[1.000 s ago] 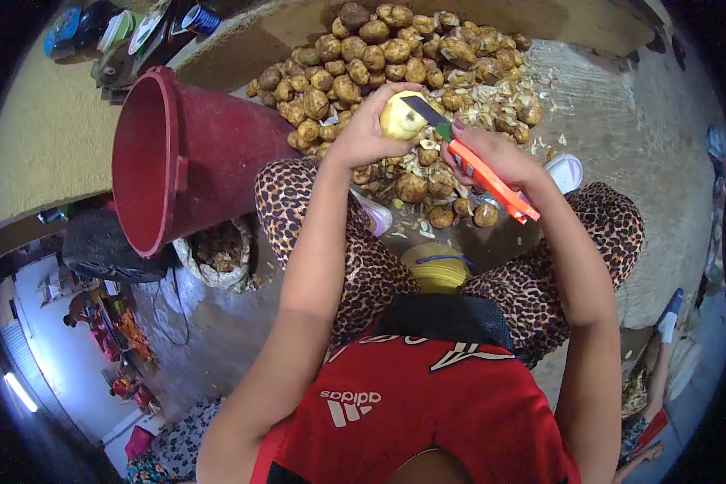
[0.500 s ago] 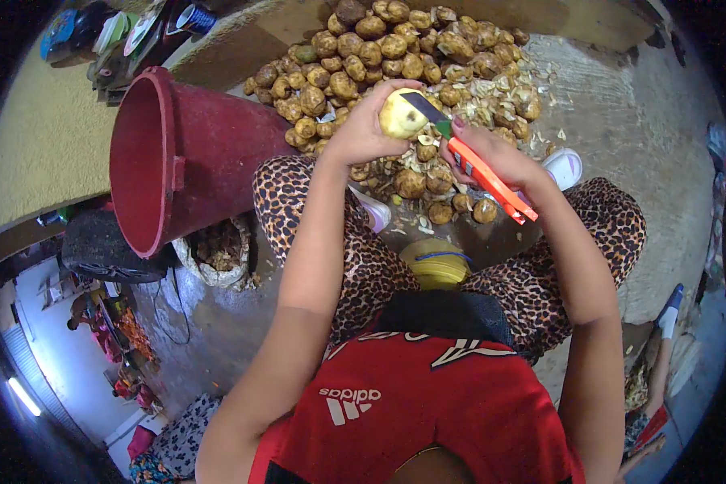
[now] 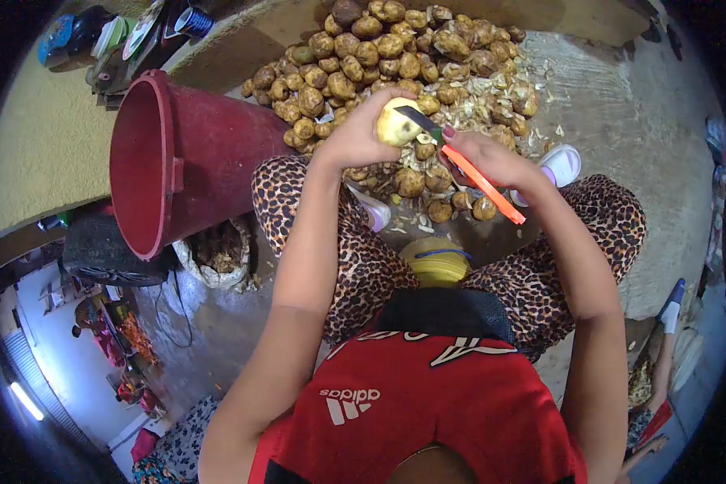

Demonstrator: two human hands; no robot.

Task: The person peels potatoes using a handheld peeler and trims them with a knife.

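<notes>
My left hand [image 3: 353, 135] is wrapped around a peeled, pale yellow potato [image 3: 394, 127] with a dark spot on its side. In my right hand [image 3: 490, 156] is a knife [image 3: 484, 187] with an orange handle, a bit of green near the blade and a dark blade. The blade lies against the potato's right side, its tip near the top. Below and behind both hands spreads a heap of unpeeled brown potatoes [image 3: 347, 68], with pale peelings [image 3: 492, 97] scattered over its right part.
A large dark red bucket [image 3: 226, 133] lies tipped on its side at the left. Near it stand a white sack [image 3: 238, 274] of brown scraps and a black container [image 3: 109, 250]. A yellow round object [image 3: 440, 266] sits between my legs. Other people are at far left and lower right.
The knife has turned, so its blade now shows narrower against the potato. My left hand and the potato have shifted slightly left.
</notes>
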